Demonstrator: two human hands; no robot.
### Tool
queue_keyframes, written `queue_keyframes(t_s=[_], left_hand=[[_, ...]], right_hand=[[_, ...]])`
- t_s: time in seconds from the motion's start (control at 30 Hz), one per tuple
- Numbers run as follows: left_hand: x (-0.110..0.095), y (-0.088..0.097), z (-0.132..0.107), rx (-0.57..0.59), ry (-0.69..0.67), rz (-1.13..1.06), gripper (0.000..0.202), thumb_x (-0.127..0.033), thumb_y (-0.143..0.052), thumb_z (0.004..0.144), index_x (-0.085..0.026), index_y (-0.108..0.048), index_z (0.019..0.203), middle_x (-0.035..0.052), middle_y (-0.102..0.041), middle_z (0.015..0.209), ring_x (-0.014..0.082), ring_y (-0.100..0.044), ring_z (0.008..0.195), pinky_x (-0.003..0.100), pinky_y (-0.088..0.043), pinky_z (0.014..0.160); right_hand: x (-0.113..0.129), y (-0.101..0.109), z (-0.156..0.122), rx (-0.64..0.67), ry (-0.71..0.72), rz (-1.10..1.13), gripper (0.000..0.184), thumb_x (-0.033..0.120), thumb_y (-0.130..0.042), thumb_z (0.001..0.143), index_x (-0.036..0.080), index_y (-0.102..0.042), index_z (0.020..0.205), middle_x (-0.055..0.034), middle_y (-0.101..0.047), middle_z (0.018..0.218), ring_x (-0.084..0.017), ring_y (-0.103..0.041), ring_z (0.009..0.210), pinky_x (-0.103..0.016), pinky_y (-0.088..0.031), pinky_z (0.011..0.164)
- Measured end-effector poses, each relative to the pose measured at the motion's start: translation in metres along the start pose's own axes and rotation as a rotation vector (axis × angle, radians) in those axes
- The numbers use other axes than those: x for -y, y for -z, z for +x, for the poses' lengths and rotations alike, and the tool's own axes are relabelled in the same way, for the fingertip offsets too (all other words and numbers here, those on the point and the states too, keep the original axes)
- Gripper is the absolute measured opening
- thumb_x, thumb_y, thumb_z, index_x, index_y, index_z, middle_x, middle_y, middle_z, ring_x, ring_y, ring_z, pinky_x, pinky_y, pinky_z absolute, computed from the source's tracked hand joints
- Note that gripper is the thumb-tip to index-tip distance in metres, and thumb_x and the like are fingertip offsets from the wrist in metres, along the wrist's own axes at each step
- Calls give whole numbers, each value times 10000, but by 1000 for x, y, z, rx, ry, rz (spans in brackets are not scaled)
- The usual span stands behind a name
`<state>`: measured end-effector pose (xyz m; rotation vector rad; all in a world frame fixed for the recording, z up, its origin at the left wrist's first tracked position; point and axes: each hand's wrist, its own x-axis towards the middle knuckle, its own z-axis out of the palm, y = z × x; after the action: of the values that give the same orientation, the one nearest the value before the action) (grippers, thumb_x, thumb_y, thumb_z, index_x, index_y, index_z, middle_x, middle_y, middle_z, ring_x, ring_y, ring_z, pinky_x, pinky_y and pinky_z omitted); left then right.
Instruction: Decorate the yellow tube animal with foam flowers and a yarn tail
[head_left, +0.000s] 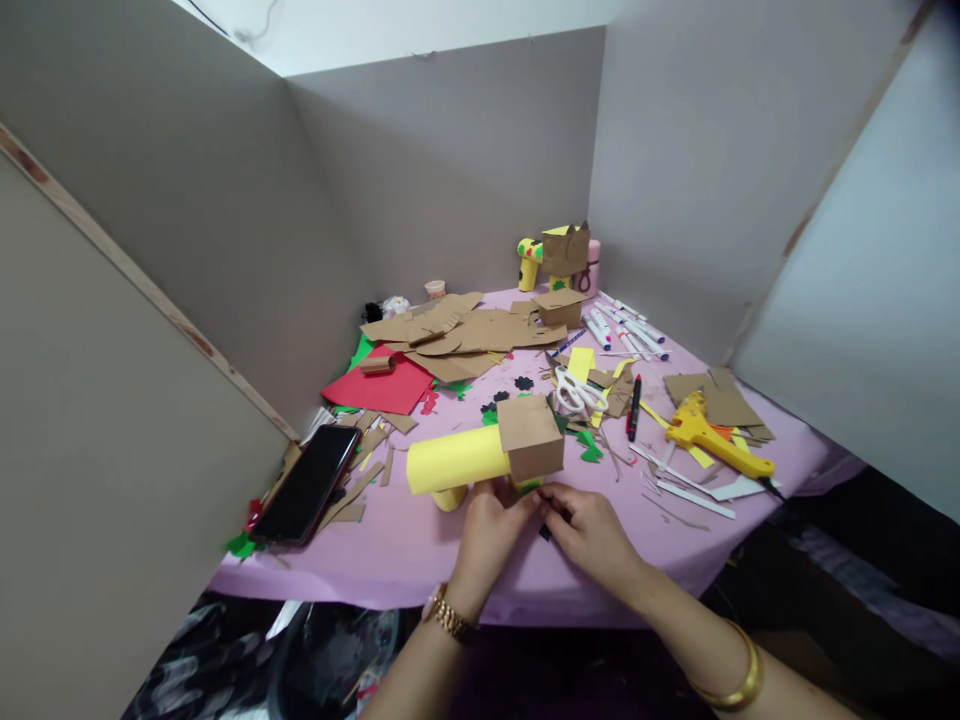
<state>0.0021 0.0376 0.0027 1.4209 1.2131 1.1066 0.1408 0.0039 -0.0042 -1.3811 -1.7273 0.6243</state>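
Note:
A craft figure stands near the table's front edge: a yellow paper tube (456, 460) joined to a brown cardboard box (530, 436), on short yellow legs. My left hand (489, 530) is just below the box, fingers curled and touching its underside. My right hand (589, 525) meets it from the right, fingertips pinched on a small dark piece I cannot make out. Both wrists wear gold bands.
A pink cloth (420, 550) covers the table. On it lie a phone (306, 485), red paper (379, 385), cardboard sheets (457, 335), white scissors (577, 392), a yellow glue gun (712, 437), markers (626, 328) and a second figure (559, 255). Grey partition walls enclose three sides.

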Motion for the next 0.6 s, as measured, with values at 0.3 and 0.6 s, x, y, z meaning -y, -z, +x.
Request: queue_keyframes(t_s=[0.3,0.6], left_hand=[[-3,3,7,80,-12,47,243,-214,-672,677,-132,-622,900,121,-690,992,247,-622,941,341,-456,834],[-4,1,7,53,2,48,245,-212,-645,706,-126,-626,935,134,-685,1017,248,-619,956,359,-441,856]], right_hand=[[1,1,1,-16,-25,23,252,150,-457,772,220,-685,850,-5,-702,654,-187,-633,599,-258,-451,581],[2,2,1,-30,-40,75,254,144,-450,771,209,-679,861,-22,-714,716,-195,-643,667,-273,-471,641]])
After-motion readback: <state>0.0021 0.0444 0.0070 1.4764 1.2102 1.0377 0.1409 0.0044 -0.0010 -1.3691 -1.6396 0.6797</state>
